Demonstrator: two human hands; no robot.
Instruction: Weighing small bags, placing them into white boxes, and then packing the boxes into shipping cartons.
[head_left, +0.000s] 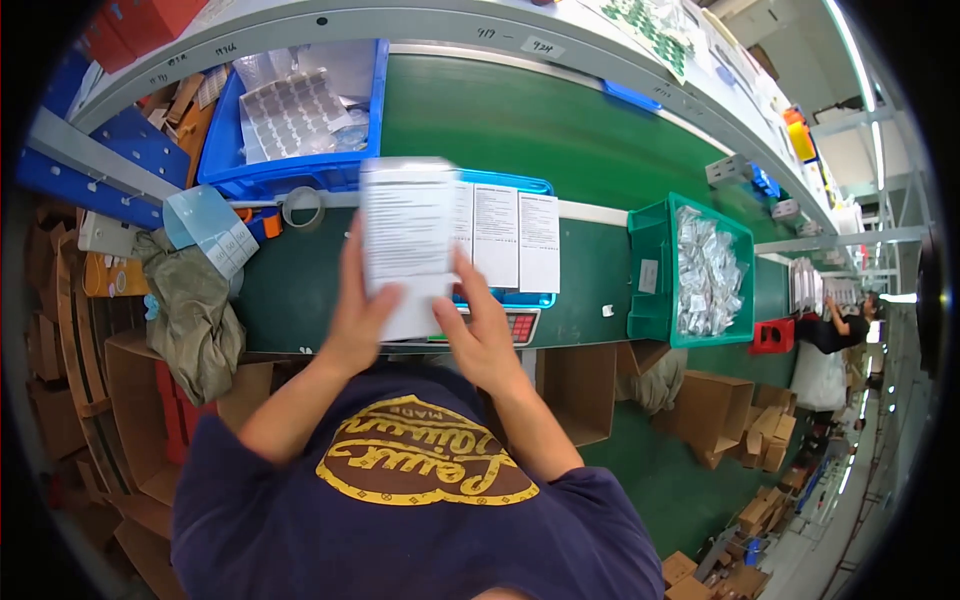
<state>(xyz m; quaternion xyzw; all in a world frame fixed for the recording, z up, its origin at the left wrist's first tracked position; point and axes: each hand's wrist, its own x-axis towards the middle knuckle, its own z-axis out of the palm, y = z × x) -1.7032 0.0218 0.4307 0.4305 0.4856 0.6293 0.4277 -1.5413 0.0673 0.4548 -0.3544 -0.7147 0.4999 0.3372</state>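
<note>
While both grip it — left hand, right hand — paper stack raised between them, above scale.

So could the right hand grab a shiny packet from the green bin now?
Probably not right away: the right hand is busy holding the paper sheet with the left hand. The green bin itself sits open nearby, nothing blocking.

A long green surface is seen under grey shelving. Cardboard boxes are stacked on the green floor. Ceiling strip lights are lit.
</note>
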